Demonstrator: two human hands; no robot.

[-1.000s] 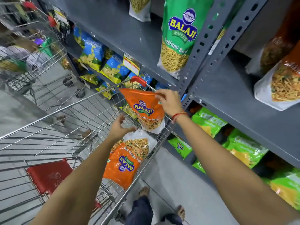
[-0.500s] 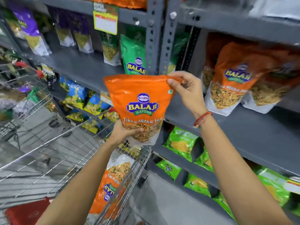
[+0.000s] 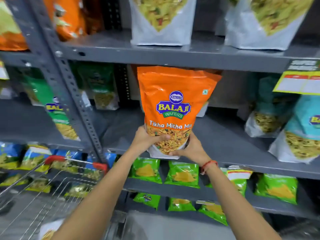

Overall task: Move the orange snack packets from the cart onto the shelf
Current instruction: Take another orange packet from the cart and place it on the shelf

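Observation:
An orange snack packet (image 3: 173, 101) labelled Tikha Mitha Mix stands upright at the front of the grey middle shelf (image 3: 225, 141). My left hand (image 3: 147, 139) grips its lower left corner. My right hand (image 3: 192, 149) cups its lower right corner and base. The packet's top reaches almost to the shelf board above. The wire cart (image 3: 52, 187) with red corner caps is at the lower left; a white and orange packet (image 3: 48, 231) shows in it at the bottom edge, mostly cut off.
Teal packets (image 3: 303, 135) stand on the same shelf to the right. Green packets (image 3: 57, 110) stand left of the perforated grey upright (image 3: 76, 94). White packets fill the shelf above, small green packets (image 3: 181, 174) the shelf below. A yellow price tag (image 3: 297, 82) hangs at the right.
The packet went from above the cart up to the middle shelf. My right hand left the packet's top corner and now holds its base beside my left hand. The view swung up to face the shelves.

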